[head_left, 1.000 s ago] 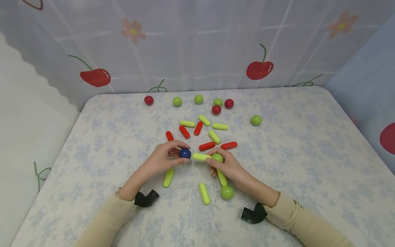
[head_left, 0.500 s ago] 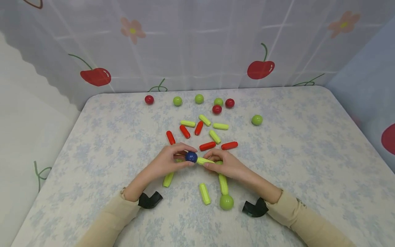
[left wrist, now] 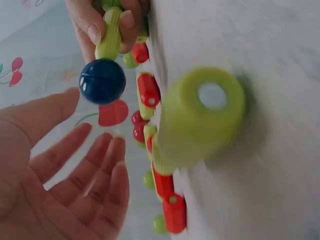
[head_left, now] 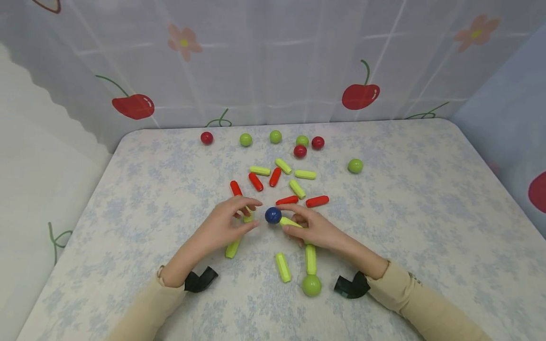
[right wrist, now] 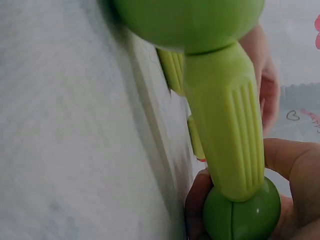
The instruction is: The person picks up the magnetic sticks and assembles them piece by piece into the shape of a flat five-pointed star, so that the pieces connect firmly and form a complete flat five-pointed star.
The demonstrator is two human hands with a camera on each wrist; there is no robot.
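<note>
The right hand (head_left: 315, 228) grips a joined piece: a yellow-green rod (head_left: 290, 222) with a blue ball (head_left: 273, 215) at its left end. In the right wrist view a green ball (right wrist: 242, 212) by the fingers joins a second rod (right wrist: 225, 120), which ends in another green ball (right wrist: 190, 20). Just left of the blue ball, the left hand (head_left: 222, 226) is held with fingers spread and holds nothing. The left wrist view shows the blue ball (left wrist: 102, 81) apart from that hand's fingertips. Under the left hand lies another yellow-green rod (head_left: 232, 247), partly hidden.
Beyond the hands lie several red rods (head_left: 317, 201) and yellow-green rods (head_left: 305, 174). Red balls (head_left: 206, 138) and green balls (head_left: 355, 166) sit farther back on the patterned tabletop (head_left: 405, 189). One loose rod (head_left: 283, 267) lies nearer, between the forearms. A curtain hangs behind.
The blue ball has moved right onto the rod's end, and the left hand has let go of it and drawn back left. The lower green ball has shifted nearer the front.
</note>
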